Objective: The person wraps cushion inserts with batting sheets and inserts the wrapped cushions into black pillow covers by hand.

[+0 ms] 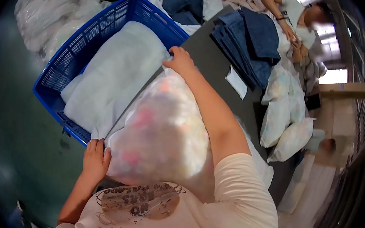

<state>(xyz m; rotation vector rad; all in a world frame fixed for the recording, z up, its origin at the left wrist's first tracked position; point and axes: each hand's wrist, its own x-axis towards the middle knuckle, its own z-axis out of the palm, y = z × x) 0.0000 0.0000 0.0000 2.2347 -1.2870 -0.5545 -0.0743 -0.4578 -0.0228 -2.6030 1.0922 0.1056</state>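
Note:
A full translucent white bag (159,129) with coloured contents lies against my body on the dark table (206,50). My left hand (96,156) is at the bag's lower left corner, its fingers closed on the bag's edge. At the bag's upper corner, my right hand (181,62) has its fingers bent around the plastic beside the basket. Next to the table's edge, a blue basket (57,64) holds another whitish bag (116,72).
Folded dark blue fabric (246,41) and a white packet (237,82) lie on the table. Filled white pouches (292,140) are at the right. A co-worker (299,19) is at the upper right. Clear plastic bags (47,8) stand upper left.

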